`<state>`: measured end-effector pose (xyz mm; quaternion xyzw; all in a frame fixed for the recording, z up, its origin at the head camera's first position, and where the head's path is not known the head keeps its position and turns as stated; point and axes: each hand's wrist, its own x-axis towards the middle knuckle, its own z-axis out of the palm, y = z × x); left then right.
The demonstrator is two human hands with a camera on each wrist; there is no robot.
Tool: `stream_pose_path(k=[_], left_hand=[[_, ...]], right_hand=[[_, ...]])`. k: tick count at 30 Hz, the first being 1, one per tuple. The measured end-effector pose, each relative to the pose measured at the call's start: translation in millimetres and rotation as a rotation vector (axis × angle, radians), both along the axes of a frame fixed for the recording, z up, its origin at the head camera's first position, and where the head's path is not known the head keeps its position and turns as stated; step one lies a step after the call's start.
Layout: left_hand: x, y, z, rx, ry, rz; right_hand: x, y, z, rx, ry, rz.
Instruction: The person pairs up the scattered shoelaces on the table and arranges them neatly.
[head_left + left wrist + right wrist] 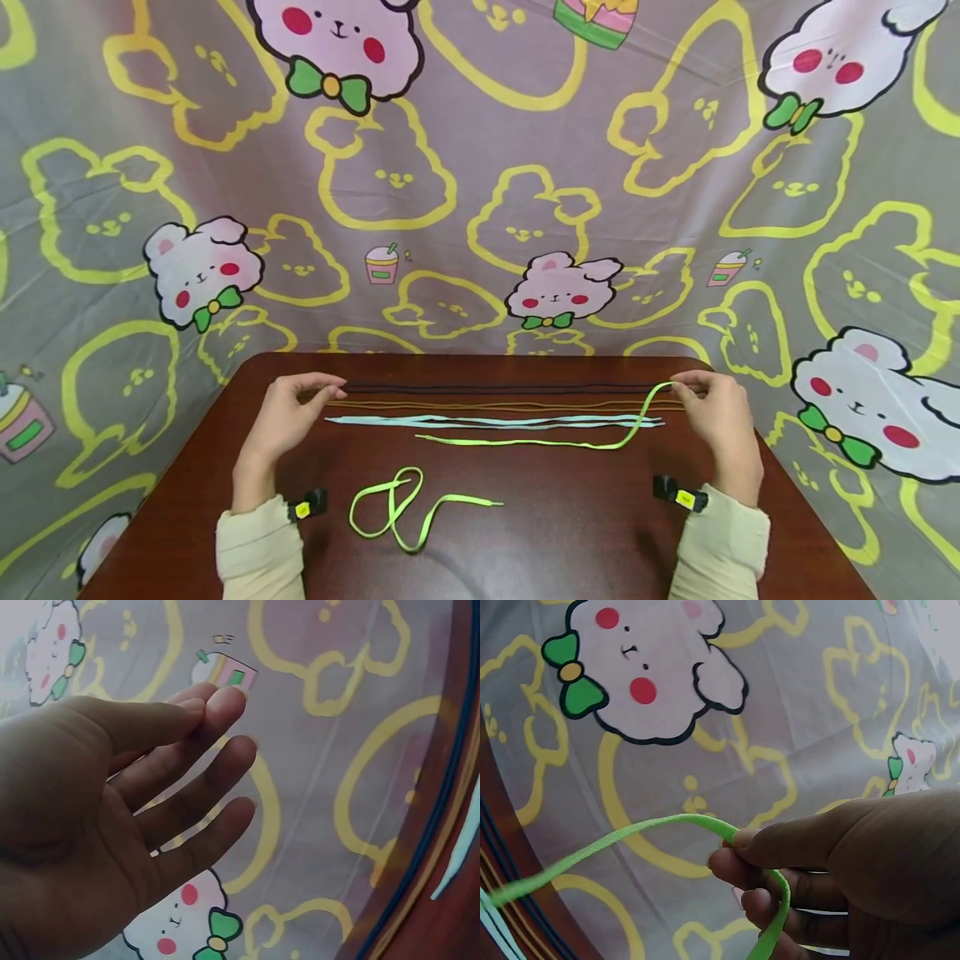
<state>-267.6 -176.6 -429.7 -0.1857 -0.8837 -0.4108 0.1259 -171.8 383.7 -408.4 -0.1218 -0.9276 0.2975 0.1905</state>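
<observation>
My right hand (716,408) pinches one end of a yellow-green shoelace (517,442) between thumb and fingertips. From there the lace slopes down to the table and runs left, nearly straight, in front of the light blue laces (480,422). In the right wrist view the held lace (630,831) arches from the thumb, and a short tail hangs past the fingers. My left hand (288,412) hovers by the left ends of the laid-out laces. Its thumb meets the fingertips, the other fingers are loosely bent, and no lace shows in it in the left wrist view.
A second yellow-green lace (396,517) lies loosely looped on the dark brown table (570,533), nearer the front. Brown laces (465,407) and dark blue laces (480,389) stretch side by side along the back. A cartoon-printed cloth (450,250) hangs behind the table and along its sides.
</observation>
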Motion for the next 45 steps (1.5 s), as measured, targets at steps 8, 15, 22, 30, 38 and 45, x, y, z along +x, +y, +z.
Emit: stream_pose_path(k=[8,15,22,30,38,45], left_hand=[[-11.7,33.8,-18.5,-0.122,-0.135,-0.092],[-18.0,100.7,-56.5,-0.283,-0.207,-0.247],[-15.6,126.8,-82.5,-0.407,-0.188,-0.192],[-16.5,119.6,-81.1,-0.421,-0.188,-0.214],[-22.9,79.8,-72.3,-0.297,-0.173,-0.238],[-26.9,32.4,-73.8,-0.316,-0.082,-0.185]], right_hand=[[-2.7,1.3,-1.7,0.028,-0.066,0.079],[-0.7,-5.2,4.1,0.025,-0.112,0.121],[3.0,-7.7,8.9,0.071,-0.125,0.185],[4.2,-3.5,6.3,0.082,-0.101,0.212],[-1.1,9.3,-5.8,0.075,-0.126,0.194],[-11.1,27.2,-22.3,0.177,-0.247,0.155]])
